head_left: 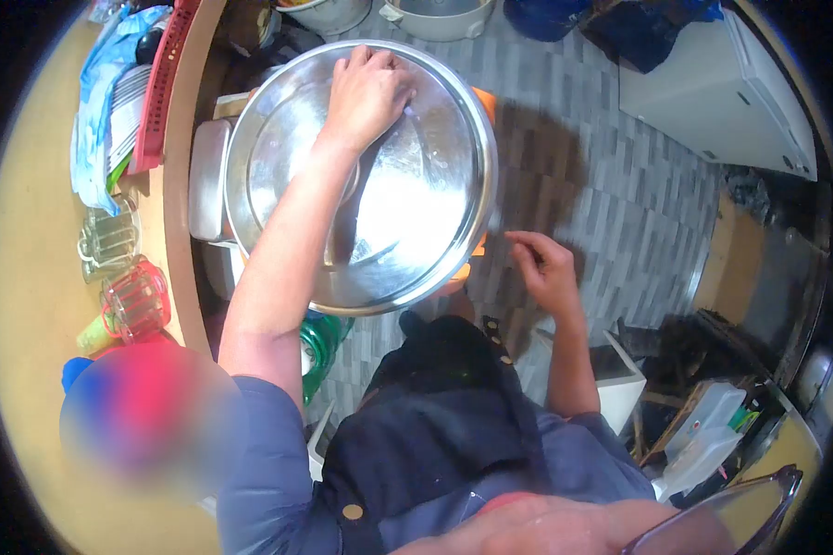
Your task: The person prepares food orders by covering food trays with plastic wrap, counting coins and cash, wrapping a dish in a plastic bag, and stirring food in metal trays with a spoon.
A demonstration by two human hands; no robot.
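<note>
A large round stainless steel basin [407, 222] with a broad shiny rim fills the upper middle of the head view, over something orange [482, 100] that shows at its edge. My left hand [370, 97] reaches across it to the far part of its inner surface. The fingers of this hand are bent and closed against the metal; their tips are hidden, so I cannot make out what they hold, if anything. My right hand [548, 268] hangs in the air to the right of the basin, apart from it. Its fingers are loosely bent, the forefinger and thumb are apart, and nothing is in them.
On the counter [37, 268] at left are glass mugs [111, 242], a red-handled one [139, 301] and a red rack [165, 88] of plates. A metal tray [210, 176] and a green bottle [322, 351] are close to the basin. A white cabinet [713, 92] stands far right.
</note>
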